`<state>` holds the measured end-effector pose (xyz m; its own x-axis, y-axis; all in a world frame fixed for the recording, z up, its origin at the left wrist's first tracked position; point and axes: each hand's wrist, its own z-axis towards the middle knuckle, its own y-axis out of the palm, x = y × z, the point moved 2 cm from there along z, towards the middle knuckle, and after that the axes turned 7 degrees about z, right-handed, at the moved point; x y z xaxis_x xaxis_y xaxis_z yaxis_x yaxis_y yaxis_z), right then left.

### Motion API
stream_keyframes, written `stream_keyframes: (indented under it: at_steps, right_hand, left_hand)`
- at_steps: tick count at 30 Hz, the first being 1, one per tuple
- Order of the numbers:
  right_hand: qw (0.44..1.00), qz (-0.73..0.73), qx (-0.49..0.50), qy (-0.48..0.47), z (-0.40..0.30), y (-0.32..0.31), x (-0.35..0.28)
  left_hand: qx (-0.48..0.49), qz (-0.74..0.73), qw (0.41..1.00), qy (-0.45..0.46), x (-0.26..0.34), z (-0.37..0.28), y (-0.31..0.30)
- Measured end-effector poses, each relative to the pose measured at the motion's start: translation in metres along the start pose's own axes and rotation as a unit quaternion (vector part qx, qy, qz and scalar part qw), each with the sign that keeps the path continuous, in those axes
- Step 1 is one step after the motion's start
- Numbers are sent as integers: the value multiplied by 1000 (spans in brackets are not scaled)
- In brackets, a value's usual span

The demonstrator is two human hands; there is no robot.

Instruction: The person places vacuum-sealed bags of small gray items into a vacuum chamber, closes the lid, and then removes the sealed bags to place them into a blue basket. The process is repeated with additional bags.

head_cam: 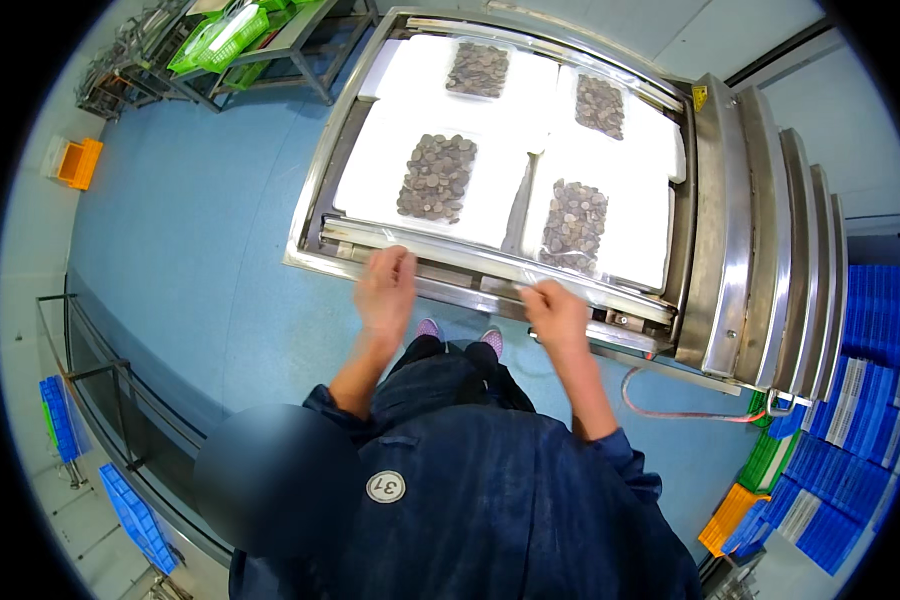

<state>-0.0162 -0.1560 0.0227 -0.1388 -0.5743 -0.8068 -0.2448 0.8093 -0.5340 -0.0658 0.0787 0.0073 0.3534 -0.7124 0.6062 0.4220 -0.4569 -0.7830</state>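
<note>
In front of me is an open stainless steel vacuum sealer [307,187] with white boards [495,180] in it. Four clear plastic bags of brown, roundish pieces lie on the boards: front left [435,180], front right [574,225], back left [478,69] and back right [600,105]. My left hand [387,281], fingers drawn together, is at the left part of the front sealing bar [457,251]; whether it pinches film is unclear. My right hand [559,311] pinches what looks like the clear film of the front right bag, over the bar's right part.
The ribbed steel lid [727,225] stands at the right. Blue crates [840,442] are stacked beyond it, and a pinkish hose [667,411] loops below. A metal table [292,49] with green baskets [221,37] is at upper left. A metal rail [120,367] runs at lower left.
</note>
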Motion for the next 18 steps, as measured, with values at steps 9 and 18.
stream_keyframes:
  at_steps: [9, 18]
  right_hand:
    - [936, -169, 38, -306, 28, 80, -32]
    - [915, -230, 29, -329, 37, 82, -34]
  left_hand:
    - [-7, 105, 941, 321, -52, 52, -25]
    - [-93, 91, 927, 352, -64, 74, -17]
